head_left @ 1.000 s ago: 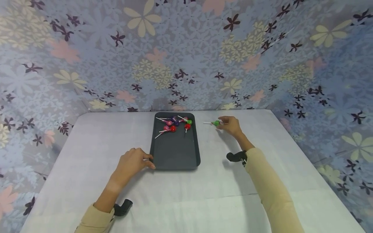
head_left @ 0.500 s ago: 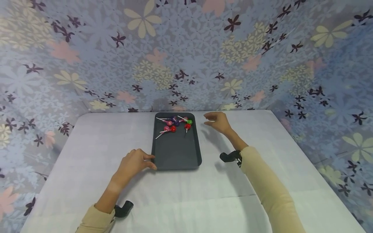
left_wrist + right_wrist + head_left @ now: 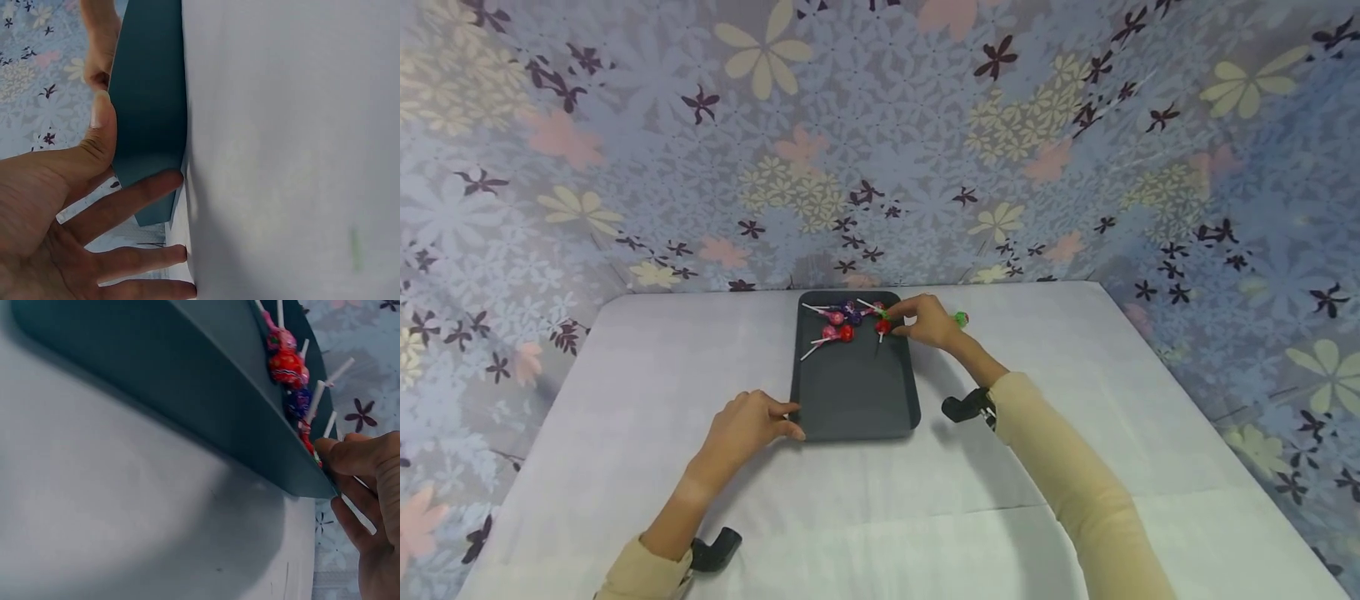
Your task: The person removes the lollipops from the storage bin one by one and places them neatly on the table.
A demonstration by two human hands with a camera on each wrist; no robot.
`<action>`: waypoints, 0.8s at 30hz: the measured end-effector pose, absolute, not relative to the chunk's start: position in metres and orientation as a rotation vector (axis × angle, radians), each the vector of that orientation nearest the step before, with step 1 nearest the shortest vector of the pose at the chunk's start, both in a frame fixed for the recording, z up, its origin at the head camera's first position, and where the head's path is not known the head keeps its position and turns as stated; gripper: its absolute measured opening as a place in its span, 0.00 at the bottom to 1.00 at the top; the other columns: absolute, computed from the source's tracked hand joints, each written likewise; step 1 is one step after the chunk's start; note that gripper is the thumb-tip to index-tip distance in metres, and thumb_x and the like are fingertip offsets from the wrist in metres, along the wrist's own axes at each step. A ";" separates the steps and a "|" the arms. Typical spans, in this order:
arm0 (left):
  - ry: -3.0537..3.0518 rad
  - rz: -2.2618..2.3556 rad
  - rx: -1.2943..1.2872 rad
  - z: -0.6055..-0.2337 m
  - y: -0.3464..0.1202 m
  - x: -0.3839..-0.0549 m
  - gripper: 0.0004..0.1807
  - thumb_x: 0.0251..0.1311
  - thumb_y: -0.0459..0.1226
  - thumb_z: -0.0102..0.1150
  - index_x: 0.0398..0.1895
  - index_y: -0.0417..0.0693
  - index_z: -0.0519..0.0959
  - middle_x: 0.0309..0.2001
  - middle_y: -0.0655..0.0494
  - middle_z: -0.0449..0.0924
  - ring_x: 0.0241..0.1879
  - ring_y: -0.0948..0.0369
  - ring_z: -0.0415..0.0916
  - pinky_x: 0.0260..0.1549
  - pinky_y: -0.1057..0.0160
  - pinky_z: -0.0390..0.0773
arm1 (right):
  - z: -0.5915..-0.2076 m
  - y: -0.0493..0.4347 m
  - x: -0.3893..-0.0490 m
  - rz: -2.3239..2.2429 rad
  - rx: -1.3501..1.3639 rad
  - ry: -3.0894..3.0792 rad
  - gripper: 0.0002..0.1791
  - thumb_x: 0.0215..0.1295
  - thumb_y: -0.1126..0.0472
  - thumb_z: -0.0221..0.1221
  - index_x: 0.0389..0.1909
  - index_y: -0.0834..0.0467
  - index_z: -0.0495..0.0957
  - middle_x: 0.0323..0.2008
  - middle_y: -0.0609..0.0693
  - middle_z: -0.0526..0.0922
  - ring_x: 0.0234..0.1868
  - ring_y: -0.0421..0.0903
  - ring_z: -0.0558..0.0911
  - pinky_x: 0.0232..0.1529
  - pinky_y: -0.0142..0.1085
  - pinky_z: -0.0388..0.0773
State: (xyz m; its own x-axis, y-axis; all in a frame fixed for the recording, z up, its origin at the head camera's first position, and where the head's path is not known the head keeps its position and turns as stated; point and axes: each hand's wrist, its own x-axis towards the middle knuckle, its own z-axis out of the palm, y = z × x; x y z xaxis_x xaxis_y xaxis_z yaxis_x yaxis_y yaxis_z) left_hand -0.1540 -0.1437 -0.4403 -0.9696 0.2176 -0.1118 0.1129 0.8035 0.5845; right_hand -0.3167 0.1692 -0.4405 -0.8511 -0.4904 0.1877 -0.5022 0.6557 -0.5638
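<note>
Right hand [image 3: 925,322] is hanging over the tray's [image 3: 853,387] right edge by the lollipops [image 3: 847,333], can't tell if it's pinching one. Left hand [image 3: 747,423] is bracing the near-left corner, fingers spread, probably steadying it. Green lollipop [image 3: 962,318] is lying toward the surface's [image 3: 662,367] far edge.

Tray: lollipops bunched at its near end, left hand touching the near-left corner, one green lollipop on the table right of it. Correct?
One error: the lollipops in the tray are bunched at its far end, as the head view shows. The rest holds: left hand touching the near-left corner, one green lollipop on the table right of it.
</note>
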 end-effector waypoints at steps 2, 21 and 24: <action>2.826 0.886 0.269 -0.440 -0.145 -0.152 0.24 0.45 0.47 0.75 0.48 0.52 0.87 0.46 0.48 0.86 0.29 0.62 0.71 0.17 0.64 0.58 | -0.443 0.165 -0.317 0.953 0.874 -2.856 0.17 0.56 0.69 0.68 0.48 0.64 0.84 0.45 0.58 0.87 0.50 0.55 0.83 0.55 0.47 0.77; 2.894 0.766 0.423 -0.445 -0.144 -0.136 0.28 0.58 0.52 0.65 0.60 0.51 0.79 0.47 0.37 0.84 0.15 0.65 0.44 0.12 0.66 0.52 | -0.453 0.151 -0.322 0.744 0.831 -2.931 0.16 0.55 0.72 0.67 0.46 0.61 0.85 0.40 0.55 0.88 0.42 0.50 0.85 0.51 0.44 0.78; 2.889 0.760 0.439 -0.446 -0.143 -0.139 0.29 0.58 0.53 0.64 0.61 0.51 0.79 0.52 0.36 0.81 0.15 0.65 0.45 0.12 0.66 0.52 | -0.453 0.153 -0.323 0.685 0.840 -2.927 0.15 0.54 0.68 0.69 0.45 0.58 0.86 0.39 0.52 0.89 0.39 0.48 0.86 0.53 0.44 0.76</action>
